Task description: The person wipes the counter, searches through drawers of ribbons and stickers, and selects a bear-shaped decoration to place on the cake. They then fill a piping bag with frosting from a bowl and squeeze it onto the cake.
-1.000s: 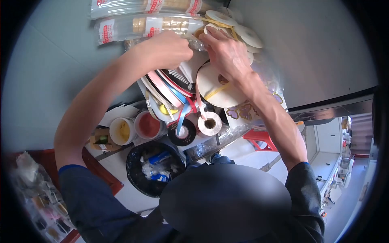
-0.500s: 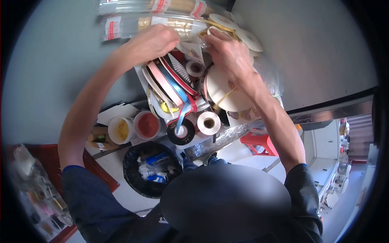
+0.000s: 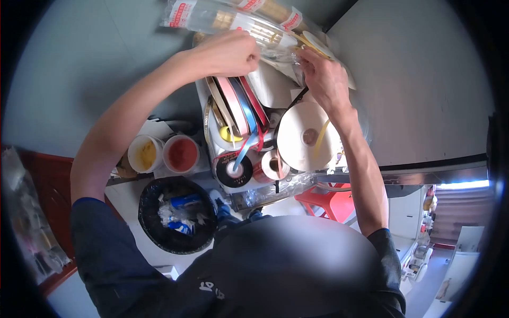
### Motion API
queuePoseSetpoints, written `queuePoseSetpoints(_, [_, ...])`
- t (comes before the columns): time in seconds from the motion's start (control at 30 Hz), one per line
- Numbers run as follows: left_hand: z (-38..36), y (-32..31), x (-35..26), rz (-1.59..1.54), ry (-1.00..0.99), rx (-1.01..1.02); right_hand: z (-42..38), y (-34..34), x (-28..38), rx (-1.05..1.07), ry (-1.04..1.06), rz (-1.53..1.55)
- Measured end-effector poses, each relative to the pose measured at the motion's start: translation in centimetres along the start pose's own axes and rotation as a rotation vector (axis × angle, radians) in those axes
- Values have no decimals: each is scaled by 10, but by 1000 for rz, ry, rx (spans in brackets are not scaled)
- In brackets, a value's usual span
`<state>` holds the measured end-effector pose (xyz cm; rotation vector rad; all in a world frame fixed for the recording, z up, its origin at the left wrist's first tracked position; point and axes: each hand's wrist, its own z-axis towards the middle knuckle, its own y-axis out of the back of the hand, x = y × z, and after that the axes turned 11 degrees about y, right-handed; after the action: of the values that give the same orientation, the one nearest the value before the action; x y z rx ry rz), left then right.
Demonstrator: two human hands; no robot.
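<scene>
My left hand (image 3: 233,53) is closed in front of a long clear plastic sleeve with gold rolls (image 3: 257,31); what its fingers hold is too hidden to name. To its right, my right hand (image 3: 324,77) pinches at crumpled clear plastic (image 3: 286,57). Below my hands stand several ribbon spools, among them a pink one (image 3: 232,106) and a blue one (image 3: 245,108). A large white spool (image 3: 308,136) lies under my right wrist. Near the front edge are a black spool (image 3: 234,169) and a roll of labels (image 3: 273,165).
A tub of yellow stuff (image 3: 145,154) and a tub of red stuff (image 3: 181,154) stand at the left. Below them is a black-lined bin (image 3: 151,212). A red stool (image 3: 328,201) is below the shelf, and a grey panel (image 3: 424,90) rises at the right.
The view has shifted. Both hands have moved right in the picture, and the striped spool beside the red one no longer shows. More of the large white spool is visible.
</scene>
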<state>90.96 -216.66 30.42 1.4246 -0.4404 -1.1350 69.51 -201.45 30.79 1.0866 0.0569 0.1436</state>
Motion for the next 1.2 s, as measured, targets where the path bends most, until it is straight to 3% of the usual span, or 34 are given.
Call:
queuePoseSetpoints(0.2, [9, 17, -32, 49, 139, 165, 1, -2, 1, -27, -13, 22])
queuePoseSetpoints(0.3, [30, -8, -11, 66, -38, 46, 3, -2, -1, -75, 8, 52])
queuePoseSetpoints(0.5, [32, 5, -23, 141, -26, 368, 6, -2, 1, -54, -12, 67])
queuePoseSetpoints(0.6, [29, -14, -13, 175, -76, 154, 3, -4, -1, -67, 13, 40])
queuePoseSetpoints(0.73, [24, -13, -15, 180, -72, 101, 0, -5, -3, -32, 38, 34])
queuePoseSetpoints(0.9, [21, -6, -22, 209, -43, 126, -6, 8, 6, 108, 5, 50])
queuePoseSetpoints(1.0, [21, -9, -19, 194, -49, 104, -20, -7, 0, 73, 171, -134])
queuePoseSetpoints(1.2, [22, -1, -22, 177, 16, 157, -20, -22, 0, 16, 134, -166])
